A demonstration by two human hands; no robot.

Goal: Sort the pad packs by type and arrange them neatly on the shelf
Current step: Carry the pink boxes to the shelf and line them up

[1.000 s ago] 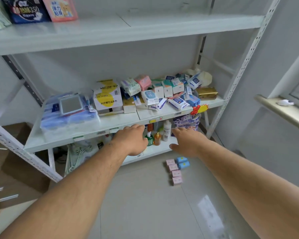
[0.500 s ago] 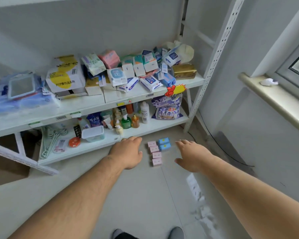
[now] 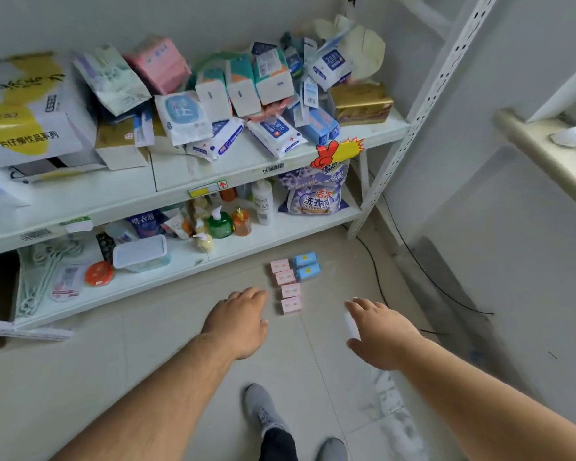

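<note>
Left hand (image 3: 238, 322) extended palm-down, fingers relaxed, grip holding nothing. Just right of it, on the floor (image 3: 167, 377): pink packs (image 3: 287, 287) lined in a column, blue packs (image 3: 306, 265) paired beside them — sorted by type, not yet shelved. Right hand (image 3: 378, 331) further right, fingers spread, grip likewise unoccupied. Well above both hands, on the middle shelf (image 3: 213, 168): mixed pad packs (image 3: 246, 104) heaped, unsorted. Judged early stage; bulk of sorting and arranging outstanding.
</note>
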